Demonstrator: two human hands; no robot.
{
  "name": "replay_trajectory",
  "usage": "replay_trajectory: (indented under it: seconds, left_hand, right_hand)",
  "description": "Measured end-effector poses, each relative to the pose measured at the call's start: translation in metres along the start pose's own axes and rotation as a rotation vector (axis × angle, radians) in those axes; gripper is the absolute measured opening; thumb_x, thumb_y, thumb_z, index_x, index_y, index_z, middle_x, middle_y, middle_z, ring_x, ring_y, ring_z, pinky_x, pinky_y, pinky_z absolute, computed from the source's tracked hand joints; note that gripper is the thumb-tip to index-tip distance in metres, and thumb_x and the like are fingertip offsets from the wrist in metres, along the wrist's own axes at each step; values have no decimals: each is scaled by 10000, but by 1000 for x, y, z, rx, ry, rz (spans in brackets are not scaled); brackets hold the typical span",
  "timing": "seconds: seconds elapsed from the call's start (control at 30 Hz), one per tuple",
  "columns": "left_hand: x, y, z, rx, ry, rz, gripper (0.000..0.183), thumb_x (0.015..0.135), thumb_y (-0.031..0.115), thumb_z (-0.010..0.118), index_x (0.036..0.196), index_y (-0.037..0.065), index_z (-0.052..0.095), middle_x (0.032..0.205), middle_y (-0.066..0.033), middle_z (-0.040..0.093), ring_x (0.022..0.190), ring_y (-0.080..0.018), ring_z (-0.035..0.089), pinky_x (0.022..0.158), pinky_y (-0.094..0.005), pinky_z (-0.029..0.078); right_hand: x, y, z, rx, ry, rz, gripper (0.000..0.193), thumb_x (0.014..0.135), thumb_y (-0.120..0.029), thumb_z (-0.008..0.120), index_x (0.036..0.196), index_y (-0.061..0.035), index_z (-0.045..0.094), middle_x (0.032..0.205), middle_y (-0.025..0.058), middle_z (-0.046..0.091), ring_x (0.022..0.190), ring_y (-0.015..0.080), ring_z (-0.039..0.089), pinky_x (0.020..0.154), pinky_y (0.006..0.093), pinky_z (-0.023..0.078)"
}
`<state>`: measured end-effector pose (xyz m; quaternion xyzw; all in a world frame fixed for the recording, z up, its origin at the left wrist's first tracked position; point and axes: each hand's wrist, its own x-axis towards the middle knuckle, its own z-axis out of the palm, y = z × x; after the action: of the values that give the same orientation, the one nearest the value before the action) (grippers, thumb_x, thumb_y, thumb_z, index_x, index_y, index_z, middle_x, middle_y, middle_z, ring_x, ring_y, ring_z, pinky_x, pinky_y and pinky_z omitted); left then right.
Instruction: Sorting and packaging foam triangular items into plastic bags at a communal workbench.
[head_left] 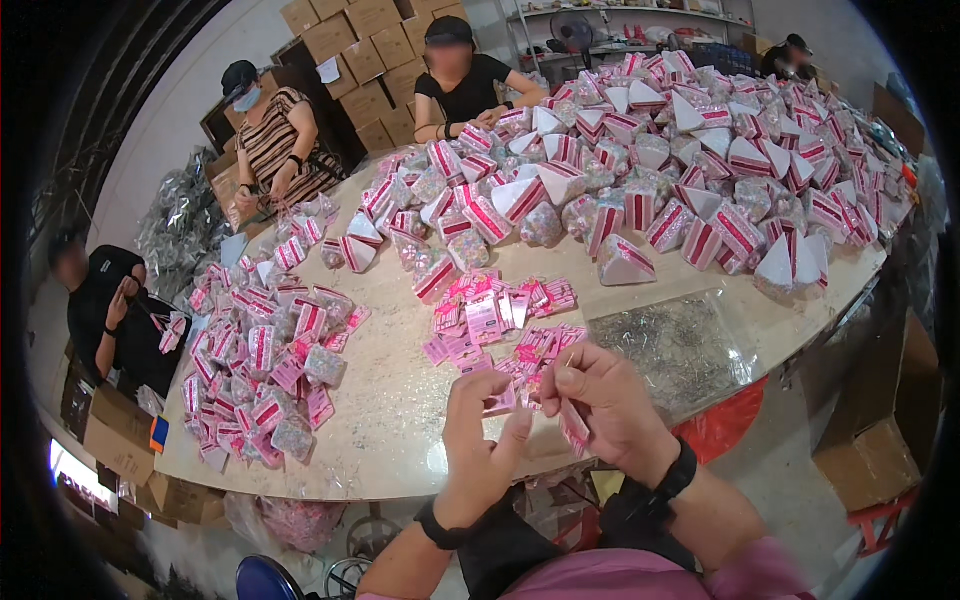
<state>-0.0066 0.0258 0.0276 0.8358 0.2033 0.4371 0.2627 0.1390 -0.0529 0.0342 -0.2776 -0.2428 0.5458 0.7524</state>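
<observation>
At the table's near edge, my right hand (615, 405) has its thumb and fingers pinched together. A small pink printed card (573, 428) hangs beneath those fingers. Something thin and pale shows at the fingertips, too small to make out. To its left, my left hand (482, 445) holds nothing, with thumb and fingers apart, near the right fingertips. Just beyond both hands lies a loose heap of pink cards (484, 318), partly hidden by my fingers. A flat clear sheet strewn with thin bits (670, 350) lies beyond my right hand.
Clear, triangular-looking packs with pink-and-white labels (700, 160) pile along the far side. A smaller pile of packs with cards (265, 350) sits left. Several people work around the table (390, 440). An open cardboard box (880, 410) stands right; a blue stool (268, 580) is below left.
</observation>
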Motion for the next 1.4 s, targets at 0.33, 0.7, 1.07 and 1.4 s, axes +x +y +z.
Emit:
replay_trajectory:
  seconds: [0.33,0.7,1.07,1.4]
  left_hand:
    - [9,11,-3,181,53,388,85,760,17,667,810,31,600,729,-88,559,663,-258,533,581,-333,426]
    - [24,22,-38,-326,-697,-100,523,786,303,575,1208,-1,527,1146,-169,570,1057,-275,545,907,-370,417]
    - [4,25,-38,-40,-591,123,373,783,198,643,1092,7,560,1047,-171,590,942,-353,563,811,-393,458]
    - [-15,23,-35,-8,-496,7,105,747,80,688,739,34,594,657,-90,565,570,-211,553,510,-309,431]
  right_hand:
    - [-13,8,7,-72,17,176,73,885,-111,595,874,-43,571,729,30,579,517,53,485,466,171,370]
    - [-26,0,-5,-323,-232,378,95,856,-83,630,842,10,620,730,35,604,641,85,561,592,211,444]
    - [-35,11,-12,-150,-181,495,123,847,-123,648,795,-16,618,642,34,573,510,47,476,451,175,337]
    - [-41,24,-28,-274,-261,495,107,850,-93,623,907,-17,574,748,27,587,633,45,516,540,183,403]
